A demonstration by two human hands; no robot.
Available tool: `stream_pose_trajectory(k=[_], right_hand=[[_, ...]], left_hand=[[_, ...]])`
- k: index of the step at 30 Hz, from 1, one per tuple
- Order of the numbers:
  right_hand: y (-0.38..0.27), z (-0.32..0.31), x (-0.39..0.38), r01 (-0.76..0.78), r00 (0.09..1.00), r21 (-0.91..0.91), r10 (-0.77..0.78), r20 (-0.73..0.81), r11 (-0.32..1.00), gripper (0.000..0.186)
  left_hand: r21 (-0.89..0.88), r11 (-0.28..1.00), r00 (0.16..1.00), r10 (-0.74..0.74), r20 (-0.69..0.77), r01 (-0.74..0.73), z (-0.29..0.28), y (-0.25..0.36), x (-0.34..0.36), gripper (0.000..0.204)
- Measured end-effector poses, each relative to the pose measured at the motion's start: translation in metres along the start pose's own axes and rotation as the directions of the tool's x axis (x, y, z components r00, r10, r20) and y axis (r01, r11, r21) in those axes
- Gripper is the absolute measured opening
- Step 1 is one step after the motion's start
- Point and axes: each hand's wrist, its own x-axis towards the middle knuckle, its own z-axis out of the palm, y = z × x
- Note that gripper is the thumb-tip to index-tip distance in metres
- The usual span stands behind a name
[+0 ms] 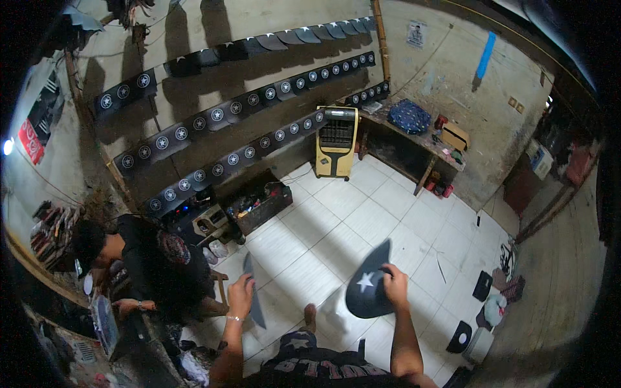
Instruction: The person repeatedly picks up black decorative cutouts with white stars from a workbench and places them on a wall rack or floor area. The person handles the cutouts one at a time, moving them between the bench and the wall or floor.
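My right hand pinches the edge of a dark, curved flat panel with a pointed top and a white star on its face. My left hand grips a similar dark curved panel, seen nearly edge-on, so its face is mostly hidden. Both panels are held up above the white tiled floor, apart from each other, one on each side of my body.
Rows of dark panels with star prints line the far wall. A yellow air cooler stands beside a workbench. A co-worker in black bends at the left, near a wooden box. Dark items lie at the right.
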Motion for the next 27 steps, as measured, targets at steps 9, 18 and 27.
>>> stream_pose_trajectory(k=[9, 18, 27], right_hand=[[0.172, -0.117, 0.054, -0.553, 0.798, -0.17, 0.459, -0.39, 0.816, 0.039], [0.246, -0.235, 0.061, -0.691, 0.372, 0.216, 0.596, -0.712, 0.689, 0.051], [0.385, -0.381, 0.117, -0.928, 0.207, 0.063, 0.651, -0.73, 0.366, 0.023]], left_hand=[[-0.338, 0.936, 0.883, 0.24, 0.404, -0.1, 0.24, 0.096, 0.18, 0.059], [-0.483, 0.674, 0.5, 0.739, 0.451, -0.56, 0.474, 0.295, 0.292, 0.058], [-0.364, 0.735, 0.385, 0.632, 0.672, -0.572, 0.635, 0.524, 0.339, 0.034]])
